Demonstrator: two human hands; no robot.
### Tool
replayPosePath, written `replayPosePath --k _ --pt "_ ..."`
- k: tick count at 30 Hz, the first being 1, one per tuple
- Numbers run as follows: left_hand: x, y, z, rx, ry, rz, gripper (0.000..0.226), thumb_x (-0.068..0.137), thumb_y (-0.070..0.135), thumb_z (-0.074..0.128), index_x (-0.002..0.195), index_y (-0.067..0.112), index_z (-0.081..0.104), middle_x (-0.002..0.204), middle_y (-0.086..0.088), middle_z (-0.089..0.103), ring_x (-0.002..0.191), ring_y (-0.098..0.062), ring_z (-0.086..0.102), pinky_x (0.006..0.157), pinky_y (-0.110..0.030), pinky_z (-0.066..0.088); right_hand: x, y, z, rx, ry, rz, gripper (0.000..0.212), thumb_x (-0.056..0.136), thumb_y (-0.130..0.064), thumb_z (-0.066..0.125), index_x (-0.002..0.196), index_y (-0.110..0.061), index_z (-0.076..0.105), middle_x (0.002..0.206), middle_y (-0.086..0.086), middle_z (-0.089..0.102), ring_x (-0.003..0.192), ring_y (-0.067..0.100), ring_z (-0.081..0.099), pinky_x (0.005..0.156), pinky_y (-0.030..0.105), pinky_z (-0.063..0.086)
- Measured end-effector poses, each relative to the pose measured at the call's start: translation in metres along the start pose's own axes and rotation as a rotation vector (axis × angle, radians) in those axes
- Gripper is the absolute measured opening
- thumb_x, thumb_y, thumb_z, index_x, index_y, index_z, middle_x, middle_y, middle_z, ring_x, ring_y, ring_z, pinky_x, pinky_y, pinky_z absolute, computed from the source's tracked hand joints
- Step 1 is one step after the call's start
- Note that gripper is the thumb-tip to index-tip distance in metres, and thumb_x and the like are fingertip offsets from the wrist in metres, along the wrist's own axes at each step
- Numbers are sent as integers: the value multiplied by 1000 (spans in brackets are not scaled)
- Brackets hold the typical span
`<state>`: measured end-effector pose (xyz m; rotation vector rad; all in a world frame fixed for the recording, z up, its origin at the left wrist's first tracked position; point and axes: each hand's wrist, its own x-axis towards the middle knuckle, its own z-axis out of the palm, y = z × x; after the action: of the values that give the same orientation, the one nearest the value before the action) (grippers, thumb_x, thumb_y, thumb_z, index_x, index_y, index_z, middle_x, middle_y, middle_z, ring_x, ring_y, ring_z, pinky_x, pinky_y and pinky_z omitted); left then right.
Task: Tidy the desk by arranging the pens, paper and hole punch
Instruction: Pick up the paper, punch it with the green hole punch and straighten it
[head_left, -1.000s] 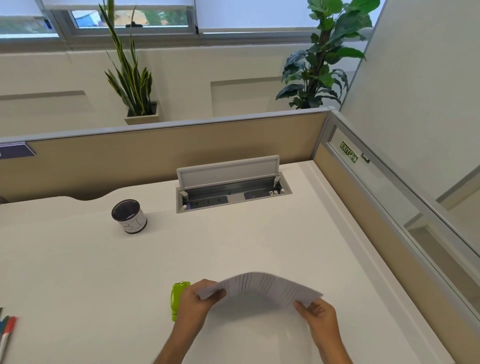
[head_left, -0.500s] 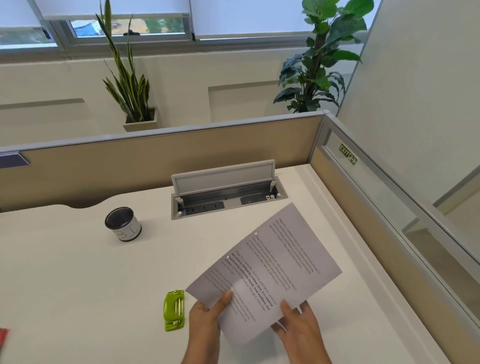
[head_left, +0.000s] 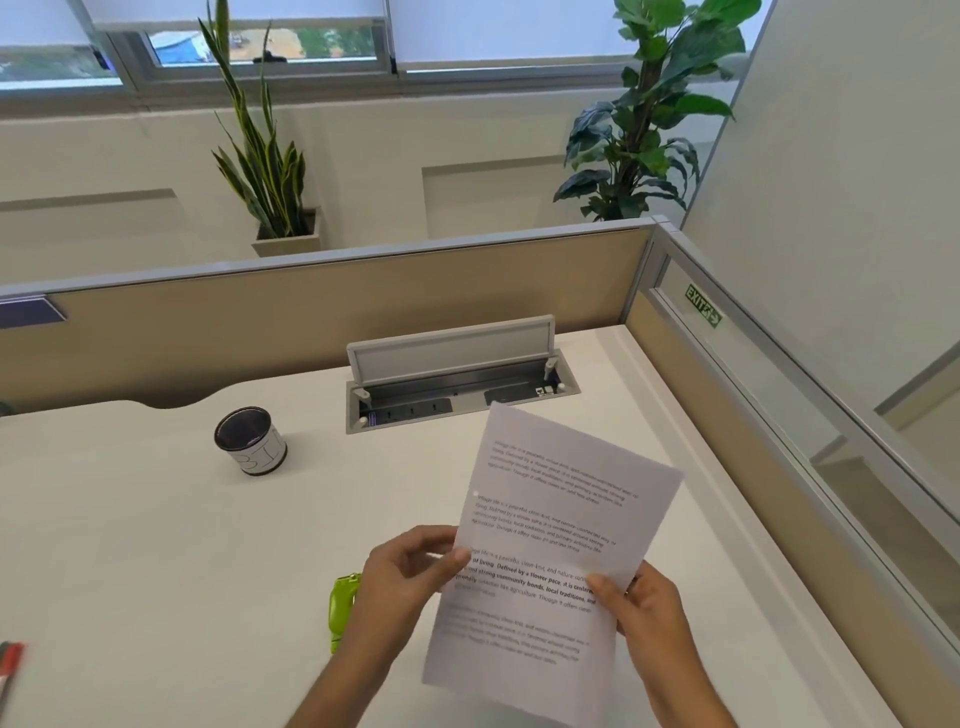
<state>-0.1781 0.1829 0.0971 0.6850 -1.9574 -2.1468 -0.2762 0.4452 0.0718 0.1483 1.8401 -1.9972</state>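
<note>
So I've got the paper (head_left: 550, 551) up off the bench (head_left: 156, 545), printed side facing me. My left hand (head_left: 410, 571) has a pinch grip on its left edge, thumb on top, and my right hand (head_left: 649, 608) is clamped on the right edge lower down. Both grips are closed on the paper, nothing else in either.

The green hole punch (head_left: 343, 610) sits on the bench just beside my left wrist, partly hidden behind it. The pens (head_left: 9, 665) are way off at the left edge, barely in frame. A dark cup (head_left: 251, 440) stands well apart, back left.

What could go wrong: it's thin and floppy, held only at the sides, so squeezing too hard probably creases it. Lowering my left arm carelessly could knock the punch.

Readable stuff: bold text mid-page says something like "strong community bonds, local traditions", though the rest is too blurry. A green EXIT sign (head_left: 704, 306) shows mirrored in the glass.
</note>
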Motion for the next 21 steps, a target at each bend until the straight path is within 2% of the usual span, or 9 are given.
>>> replayPosePath --k 2,3,5,8,10,12,16,21 --pt "8 5 6 60 18 -3 8 89 27 87 92 19 87 92 -9 87 81 -20 81 69 -28 61 3 -4 -4 -37 -54 -4 23 99 3 67 118 -8 75 112 6 85 99 22 83 74 24 66" --pt "12 5 8 78 29 -17 6 91 21 85 88 16 87 90 -10 86 79 -21 79 67 -32 60 5 -7 -6 -50 -72 -7 23 99 3 67 119 -7 75 112 7 85 100 23 82 75 25 65" --pt "17 3 11 77 25 -72 8 92 20 85 87 15 87 89 -12 85 75 -20 76 64 -34 57 7 -13 -11 -79 -91 -23 23 101 2 66 119 -7 76 113 6 85 101 25 82 77 26 66" --pt "20 -1 21 50 15 -119 18 82 32 86 90 16 87 88 -11 85 72 -15 74 61 -30 57 11 -20 -21 -121 -91 -48 21 102 -1 65 118 -10 76 113 4 85 102 24 82 81 28 67" --pt "23 -6 30 38 24 -121 14 86 27 87 92 15 86 88 -12 85 70 -15 74 60 -29 57 13 -24 -29 -137 -83 -56 21 102 -2 66 119 -10 75 113 3 85 102 25 82 81 29 67" --pt "26 -11 38 41 32 -129 5 92 17 85 91 12 85 86 -15 84 68 -18 73 58 -29 57 16 -25 -36 -138 -57 -53 21 101 -1 68 118 -11 75 111 4 85 98 28 83 78 32 68" --pt "35 -21 56 43 15 -201 10 92 15 85 91 5 83 87 -18 84 68 -21 74 59 -31 57 26 -26 -51 -166 77 -69 22 95 -1 77 112 -15 76 107 2 84 89 33 83 79 48 68" --pt "45 -37 81 47 7 -266 17 90 15 87 94 0 80 95 -25 82 69 -21 74 58 -30 59 43 -24 -67 -201 211 -120 25 91 0 81 108 -18 76 101 5 81 83 28 80 75 40 62"
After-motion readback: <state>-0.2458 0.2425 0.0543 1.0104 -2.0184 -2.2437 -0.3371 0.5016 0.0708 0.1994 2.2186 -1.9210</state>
